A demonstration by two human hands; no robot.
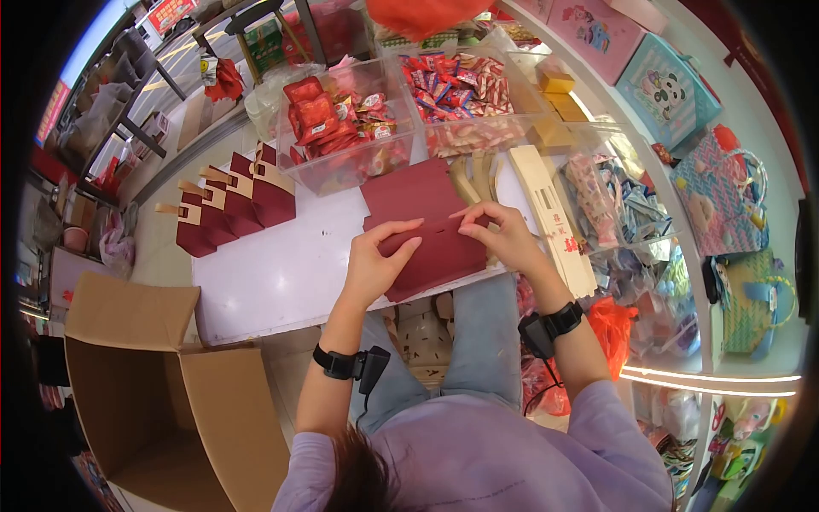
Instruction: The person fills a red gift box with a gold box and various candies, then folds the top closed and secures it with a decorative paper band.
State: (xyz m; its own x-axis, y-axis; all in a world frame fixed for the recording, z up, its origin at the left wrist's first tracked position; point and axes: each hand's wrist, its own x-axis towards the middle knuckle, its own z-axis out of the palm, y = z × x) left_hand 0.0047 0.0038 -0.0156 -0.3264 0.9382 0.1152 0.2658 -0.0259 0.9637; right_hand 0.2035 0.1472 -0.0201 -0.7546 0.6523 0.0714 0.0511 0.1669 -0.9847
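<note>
A dark red folding gift box [426, 264], still a flattened card sheet with small slots, lies on the white table in front of me. My left hand [380, 260] is at its left side, with thumb and index finger bent close together on the card. On the other side my right hand [503, 239] pinches the card near a slot with thumb and index finger. Gold-beige strips [473, 181] lie just beyond my right hand. Beside them is a stack of long cream card bands [554, 226] with red print.
Several made-up dark red boxes [243, 209] with beige handles stand in a row at the left of the white table [281, 286]. Clear bins hold red packets [316, 119] and wrapped sweets [461, 85]. An open carton [145, 410] is at lower left; shelves with gift bags [725, 192] are at right.
</note>
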